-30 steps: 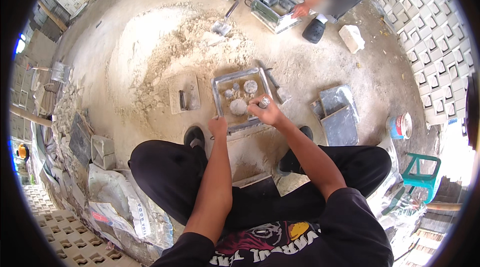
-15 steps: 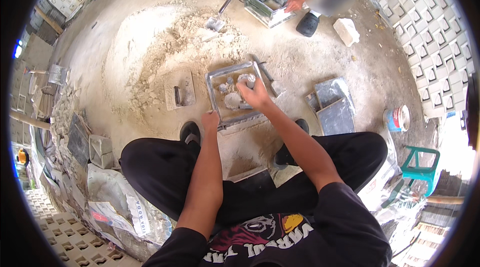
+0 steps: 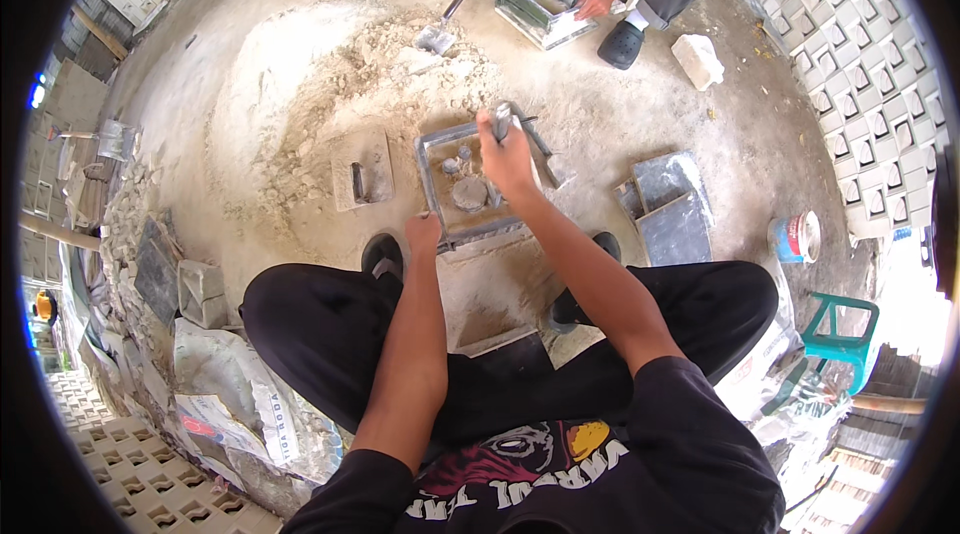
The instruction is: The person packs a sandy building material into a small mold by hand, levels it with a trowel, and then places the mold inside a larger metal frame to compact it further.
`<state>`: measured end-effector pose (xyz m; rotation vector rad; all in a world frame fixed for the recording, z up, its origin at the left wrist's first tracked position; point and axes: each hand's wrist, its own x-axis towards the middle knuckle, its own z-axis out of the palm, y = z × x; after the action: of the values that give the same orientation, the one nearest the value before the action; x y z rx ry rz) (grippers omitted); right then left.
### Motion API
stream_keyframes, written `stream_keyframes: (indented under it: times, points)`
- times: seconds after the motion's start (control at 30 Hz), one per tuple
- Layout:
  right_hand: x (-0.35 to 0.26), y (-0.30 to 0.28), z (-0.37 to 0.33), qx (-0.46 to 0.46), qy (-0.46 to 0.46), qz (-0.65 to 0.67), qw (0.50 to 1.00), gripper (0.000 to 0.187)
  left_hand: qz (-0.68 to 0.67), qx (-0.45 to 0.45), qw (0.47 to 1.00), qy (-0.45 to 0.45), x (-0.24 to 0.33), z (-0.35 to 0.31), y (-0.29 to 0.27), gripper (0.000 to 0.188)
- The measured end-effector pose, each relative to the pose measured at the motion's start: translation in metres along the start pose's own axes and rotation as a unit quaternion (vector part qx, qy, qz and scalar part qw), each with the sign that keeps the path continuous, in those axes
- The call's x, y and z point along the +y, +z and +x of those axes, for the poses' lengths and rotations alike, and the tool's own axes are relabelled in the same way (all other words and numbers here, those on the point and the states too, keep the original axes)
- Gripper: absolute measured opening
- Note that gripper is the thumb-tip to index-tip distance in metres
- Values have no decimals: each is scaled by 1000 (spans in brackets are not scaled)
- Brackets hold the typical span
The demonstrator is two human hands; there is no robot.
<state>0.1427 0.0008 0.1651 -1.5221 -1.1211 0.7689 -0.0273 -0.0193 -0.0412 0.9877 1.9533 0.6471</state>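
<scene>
A square gray frame is laid flat, a round lump set inside toward seven o'clock; a gray tool is held toward one o'clock.

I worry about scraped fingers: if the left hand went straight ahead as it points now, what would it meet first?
Probably the left side of the grey rectangular frame, just beyond the left hand, though depth is unclear and it might pass above the rim.

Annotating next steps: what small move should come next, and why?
Perhaps lower the grey tool into the frame: the right hand holds it over the far-right part, and the left hand is at the near-left corner, seemingly steadying it.
</scene>
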Motion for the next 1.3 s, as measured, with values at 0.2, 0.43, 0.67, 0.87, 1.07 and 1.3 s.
stream_keyframes:
  times: [0.2, 0.43, 0.67, 0.87, 1.07, 1.3]
  points:
    - [-11, 1, -6, -11, -30, -107, 994, 53, 26, 4, 999, 29, -22, 24, 10, 36]
    - [0, -6, -5, -91, -48, -86, 991, 48, -7, 2, 1000, 4, -23, 25, 9, 35]
    - [41, -33, 3, -201, 5, 1, 980, 17, -23, -34, 999, -9, 24, -18, -7, 34]
    - [32, -58, 10, -334, 58, 48, 939, 9, -30, -32, 999, -20, -18, 21, 4, 31]
    - [32, -78, 20, -387, 44, -4, 921, 14, -32, -55, 998, -27, 0, 9, 2, 30]
    - [30, -78, 32, -327, -55, 213, 919, 37, -39, -1, 999, 2, -23, 27, 0, 30]
